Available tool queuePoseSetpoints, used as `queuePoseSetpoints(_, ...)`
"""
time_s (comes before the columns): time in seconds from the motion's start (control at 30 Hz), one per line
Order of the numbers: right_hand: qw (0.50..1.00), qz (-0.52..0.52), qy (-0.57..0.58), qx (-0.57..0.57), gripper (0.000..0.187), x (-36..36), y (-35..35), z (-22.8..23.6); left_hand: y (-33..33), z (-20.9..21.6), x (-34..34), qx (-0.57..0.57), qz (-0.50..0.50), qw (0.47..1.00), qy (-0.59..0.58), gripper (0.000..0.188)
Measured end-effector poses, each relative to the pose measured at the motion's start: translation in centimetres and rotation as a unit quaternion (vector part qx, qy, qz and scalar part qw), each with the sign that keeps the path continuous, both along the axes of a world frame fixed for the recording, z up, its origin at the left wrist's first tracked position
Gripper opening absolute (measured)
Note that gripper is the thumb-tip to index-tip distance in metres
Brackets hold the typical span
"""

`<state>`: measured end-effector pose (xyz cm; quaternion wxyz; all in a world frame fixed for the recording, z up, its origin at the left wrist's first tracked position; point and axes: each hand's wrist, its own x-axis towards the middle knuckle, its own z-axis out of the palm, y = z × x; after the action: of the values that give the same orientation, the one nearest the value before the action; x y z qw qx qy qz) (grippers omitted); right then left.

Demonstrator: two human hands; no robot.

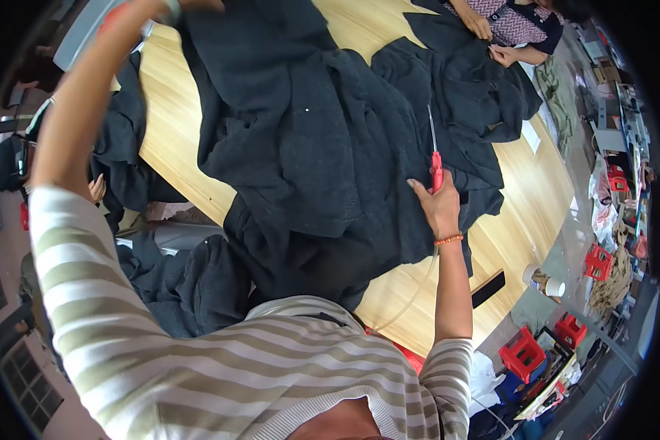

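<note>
A black garment lies spread and rumpled over the table in front of me, one end reaching the top edge. My left arm stretches far forward. My left hand is at the garment's far left end, mostly cut off by the top edge, so its grip is hidden. In my right hand is a red air blow gun with a long thin metal nozzle, pointing away from me over the cloth. My right thumb stands out to the left. A pale hose runs back from under my right wrist.
More black garments lie at the far right, where another person's hands touch the cloth. Dark cloth hangs at my left. A phone and paper cups sit near the wooden table's right edge. Red stools stand beyond.
</note>
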<state>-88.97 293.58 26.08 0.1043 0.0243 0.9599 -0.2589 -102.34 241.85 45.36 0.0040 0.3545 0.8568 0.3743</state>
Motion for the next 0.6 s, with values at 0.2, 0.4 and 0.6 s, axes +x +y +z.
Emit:
queuePoseSetpoints(0.2,1.000,0.011,-0.005,-0.001,0.059,0.2,-0.3,-3.6,6.5,-25.6,10.8,-0.329,0.316,0.841,-0.292,0.111)
queuePoseSetpoints(0.4,0.985,0.044,-0.025,-0.166,0.050,1.1,1.4,-2.5,1.0,-22.6,5.3,-0.311,0.426,0.845,-0.086,0.030)
queuePoseSetpoints(0.6,0.943,0.176,-0.160,-0.231,0.041,7.1,-0.4,7.0,0.2,-8.3,1.4,-0.295,0.680,0.662,0.113,0.086)
